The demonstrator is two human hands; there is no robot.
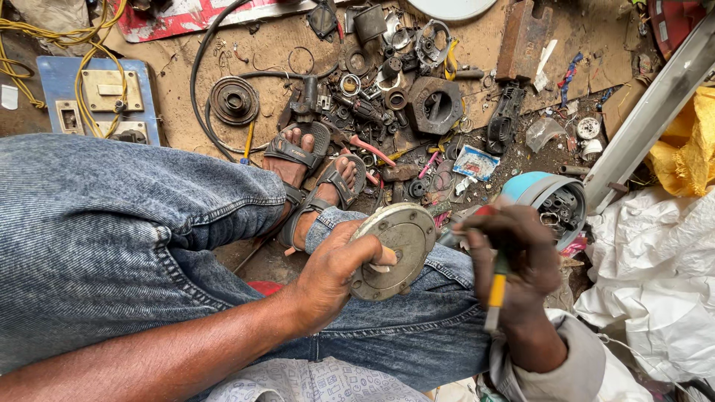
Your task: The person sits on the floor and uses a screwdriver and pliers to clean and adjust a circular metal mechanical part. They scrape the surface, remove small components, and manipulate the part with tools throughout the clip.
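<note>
Two hands: both at work over the lap of a seated person in faded blue jeans (pixel 126 223), seen from above.
Left hand (pixel 331 272): fingers curled tight around the edge of a round grey metal cover plate (pixel 398 246), the thumb lying across its face; the plate stands tilted on the right thigh.
Right hand (pixel 521 257): closed in a fist around a screwdriver with a yellow-and-green handle (pixel 497 286), just beside the plate's right edge; the hand is blurred, and the tool's tip cannot be made out.
Plate: disc-shaped and dull, with small holes in its face, held between the knees and above the floor.
Feet: crossed in dark strapped sandals (pixel 316 167), resting on the dirt floor (pixel 179 97) just beyond the plate.
Floor ahead: a dense scatter of metal parts, among them a dark ribbed pulley wheel (pixel 233 99) and a heavy square housing with a round bore (pixel 436 104).
Right of the knee: a blue-shelled motor body (pixel 551 197), open end showing, near the right hand.
Far left: a blue switchboard (pixel 97 100) with yellow cable (pixel 45 30) looped over it.
Far right: white sacking (pixel 655 275) and a yellow cloth (pixel 689 141), well apart from the hands.
</note>
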